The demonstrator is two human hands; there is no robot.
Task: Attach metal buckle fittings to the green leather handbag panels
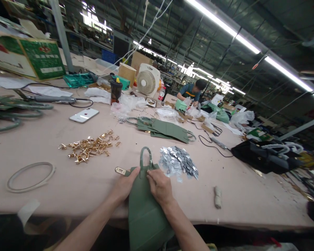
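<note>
My L grip [127,184] is clamped on the green bag panel [143,211], R grip [160,184] pinched on it nr the base of its handle [146,149]. Panel's at 6 o'clock, partly over the table's [75,198] near edge. From it: gold fittings [90,148] heaped at 10, silver plates [176,161] at 1 nr my R knuckles, phone [84,115] approx 11, more green pcs [170,130] farther out btwn 12 & 1.

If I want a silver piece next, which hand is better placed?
Right, I'd judge: the right hand is the nearer to the silver pieces, while the left hand holds the green panel on its other side. The right touches the panel too, so it may have to let go first.
</note>
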